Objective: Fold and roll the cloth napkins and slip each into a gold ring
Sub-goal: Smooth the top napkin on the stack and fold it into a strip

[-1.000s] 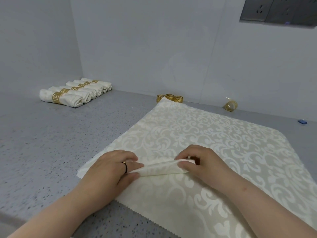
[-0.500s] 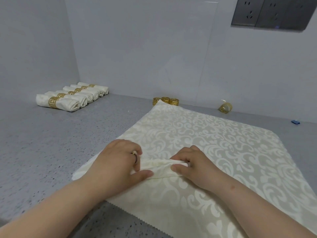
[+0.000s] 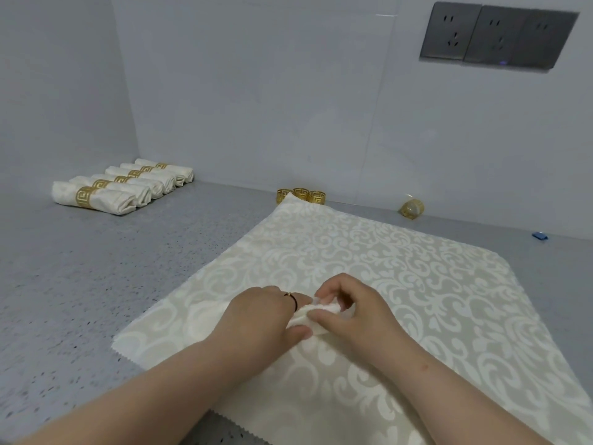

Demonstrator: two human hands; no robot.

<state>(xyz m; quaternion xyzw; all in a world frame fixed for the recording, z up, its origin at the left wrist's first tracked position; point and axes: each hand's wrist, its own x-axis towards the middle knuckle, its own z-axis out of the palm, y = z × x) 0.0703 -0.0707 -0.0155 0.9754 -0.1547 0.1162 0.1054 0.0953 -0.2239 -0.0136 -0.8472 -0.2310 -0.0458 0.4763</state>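
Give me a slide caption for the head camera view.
Both hands roll the napkin from its near corner; six ringed rolls and spare rings wait behind.

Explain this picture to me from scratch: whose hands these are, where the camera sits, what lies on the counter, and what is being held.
There is no machine here. A person wears a wide-angle camera on the head, looking forward and down, so you see their own two bare hands.

A large cream damask napkin lies spread on the grey speckled counter. The left hand and the right hand both pinch its near corner, which is gathered into a small roll between them.

At the back left lie five finished rolled napkins, each in a gold ring. Three empty gold rings stand by the wall, with another gold ring further right and a small blue object beyond it.
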